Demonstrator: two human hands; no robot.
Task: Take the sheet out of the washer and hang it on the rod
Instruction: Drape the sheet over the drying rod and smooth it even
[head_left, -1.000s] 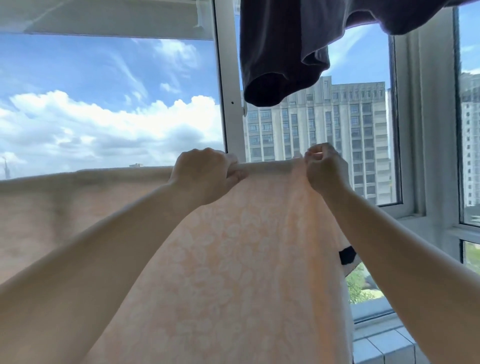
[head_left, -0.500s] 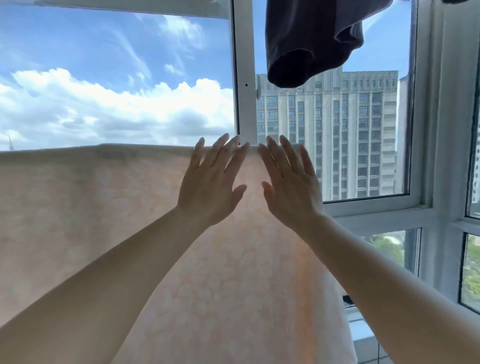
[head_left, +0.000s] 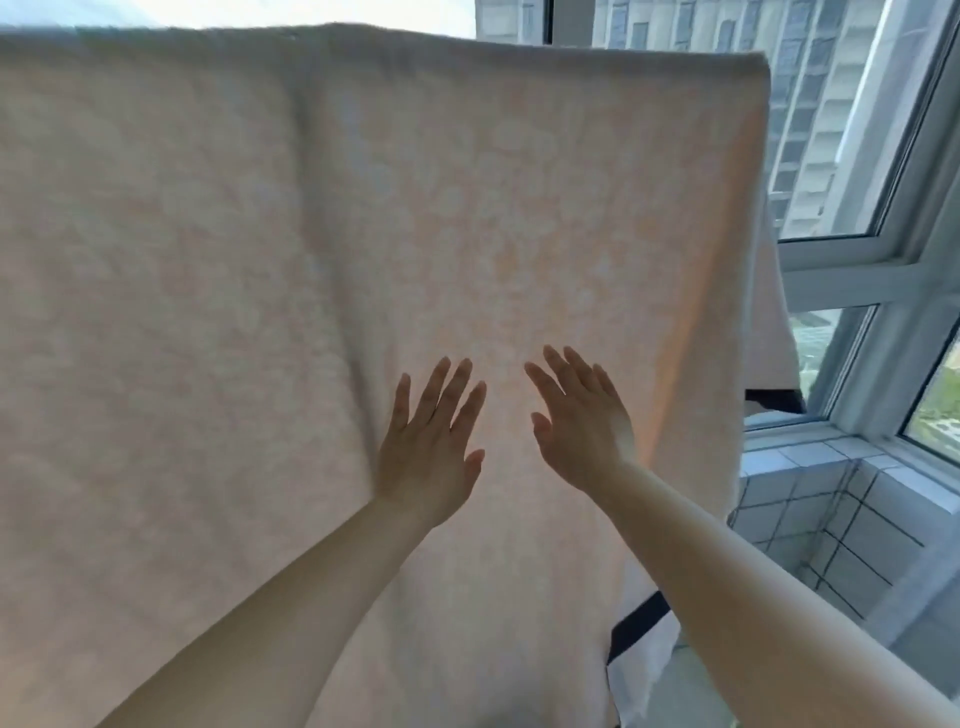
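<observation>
Against the bright window (head_left: 852, 156), the pale peach sheet (head_left: 311, 260) hangs draped over the rod, which its top fold hides. Both hands have slid down from the top edge to mid-sheet: left hand (head_left: 428, 441) and right hand (head_left: 584, 421) are flat, fingers spread, holding nothing. Hanging looks done; this seems a final smoothing.

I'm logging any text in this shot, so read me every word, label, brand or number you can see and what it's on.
None can be read: the sheet shows only a faint floral pattern, and neither the buildings outside nor the tiled ledge shows any lettering.
</observation>
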